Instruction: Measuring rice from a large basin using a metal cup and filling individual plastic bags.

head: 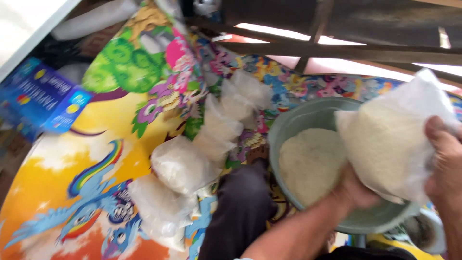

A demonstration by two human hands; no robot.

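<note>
A clear plastic bag filled with white rice [392,144] is held above a grey-green basin [308,115] at the right. My left hand [353,190] supports the bag from below. My right hand [445,161] grips its right side near the top. Loose white rice [308,161] lies inside the basin. Several filled, closed bags of rice [180,166] lie in a row on the colourful cartoon-printed mat [96,144], left of the basin.
A blue printed carton [41,98] lies at the left edge of the mat. Dark wooden beams [337,48] cross the top of the view. My dark-trousered knee [238,212] is between the bags and the basin.
</note>
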